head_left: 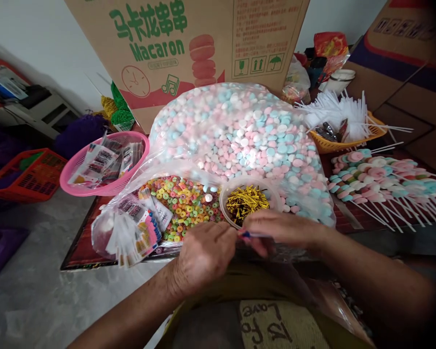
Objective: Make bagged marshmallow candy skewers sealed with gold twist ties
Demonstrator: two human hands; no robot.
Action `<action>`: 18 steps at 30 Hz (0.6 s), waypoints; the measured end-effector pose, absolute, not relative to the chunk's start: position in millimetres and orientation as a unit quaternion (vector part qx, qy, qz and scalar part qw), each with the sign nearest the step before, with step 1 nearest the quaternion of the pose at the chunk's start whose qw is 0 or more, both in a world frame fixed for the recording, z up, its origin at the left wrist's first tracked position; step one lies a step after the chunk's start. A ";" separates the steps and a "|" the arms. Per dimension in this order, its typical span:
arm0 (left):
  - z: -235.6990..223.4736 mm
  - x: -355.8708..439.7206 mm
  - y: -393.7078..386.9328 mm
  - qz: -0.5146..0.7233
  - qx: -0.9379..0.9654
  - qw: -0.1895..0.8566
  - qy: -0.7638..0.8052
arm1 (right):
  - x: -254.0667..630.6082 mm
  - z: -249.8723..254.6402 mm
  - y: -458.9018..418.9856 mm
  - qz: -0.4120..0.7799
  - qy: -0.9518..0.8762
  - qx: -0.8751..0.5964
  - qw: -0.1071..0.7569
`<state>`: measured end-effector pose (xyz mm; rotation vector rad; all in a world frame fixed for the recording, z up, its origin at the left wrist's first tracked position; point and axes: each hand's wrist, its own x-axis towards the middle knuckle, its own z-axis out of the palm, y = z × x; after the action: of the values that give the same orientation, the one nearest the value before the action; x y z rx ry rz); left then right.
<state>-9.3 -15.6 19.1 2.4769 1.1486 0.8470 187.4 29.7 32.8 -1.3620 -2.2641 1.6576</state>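
Gold ties (246,198) lie in a clear tub (275,196) beside hands (208,249) closed around something bluish (246,234).

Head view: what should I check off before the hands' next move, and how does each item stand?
1. Both hands in view, left hand and right hand: ok.
2. Tub uncovered, gold strips showing: ok.
3. Firm hold on the small blue item at the right hand: cannot tell, blurred.
4. Left hand's fingertips visible: not ok, curled out of sight.
5. White sticks in the yellow-orange basket: ok.
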 end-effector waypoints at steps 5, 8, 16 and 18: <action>-3.7 -4.5 -10.4 0.439 0.432 0.553 0.561 | 179.9 -1.1 71.4 0.149 -0.836 -0.529 0.013; -5.3 -0.3 -7.0 0.473 0.242 0.632 0.564 | 175.1 -16.2 77.2 0.130 -0.849 -0.512 -0.019; -6.1 -2.4 -0.2 0.506 0.174 0.638 0.554 | 188.5 4.6 69.6 0.112 -0.826 -0.551 -0.051; -7.6 -2.5 -0.1 0.513 0.173 0.630 0.557 | 182.5 -0.3 72.1 0.120 -0.826 -0.548 -0.057</action>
<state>-2.5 -0.1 -7.6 0.3962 1.2751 1.1749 182.5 72.1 -0.3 -1.7876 -2.6931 0.3926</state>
